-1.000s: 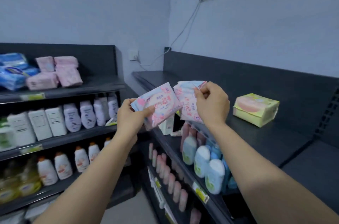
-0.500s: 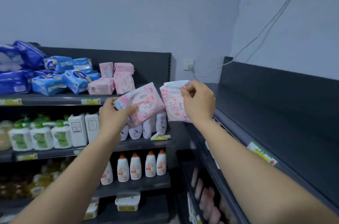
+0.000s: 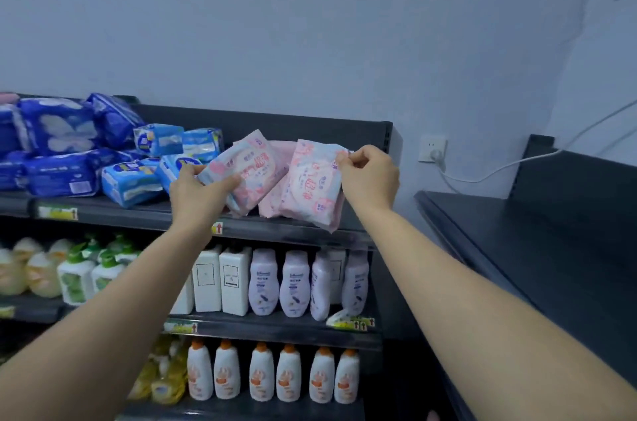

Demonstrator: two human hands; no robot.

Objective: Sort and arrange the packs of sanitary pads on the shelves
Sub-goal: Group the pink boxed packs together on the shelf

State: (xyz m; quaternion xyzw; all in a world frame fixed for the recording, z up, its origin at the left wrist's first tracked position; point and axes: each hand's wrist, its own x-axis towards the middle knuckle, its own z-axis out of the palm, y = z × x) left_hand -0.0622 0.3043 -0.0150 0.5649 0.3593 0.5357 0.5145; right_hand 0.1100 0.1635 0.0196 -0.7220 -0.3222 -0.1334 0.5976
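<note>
- Left hand [image 3: 198,191] fingers grasp one pink pack [image 3: 246,172] by its lower-left edge; right hand [image 3: 370,175] pinches a second pink pack [image 3: 312,184] at its top corner.
- Both packs now over the top shelf [image 3: 293,231], in front of the pink stack [image 3: 275,193], beside the blue packs [image 3: 62,151].
- Half a second ago: held mid-air, short of the shelf.
- Judgement: placement with like-coloured stock imminent.

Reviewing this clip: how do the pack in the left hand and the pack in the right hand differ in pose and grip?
The left-hand pack is tilted, gripped at its lower left end by the left hand; the right-hand pack hangs nearly upright, pinched at its top right corner by the right hand. The left-hand pack sits slightly higher. Both are pink-printed, held over the top shelf.
</note>
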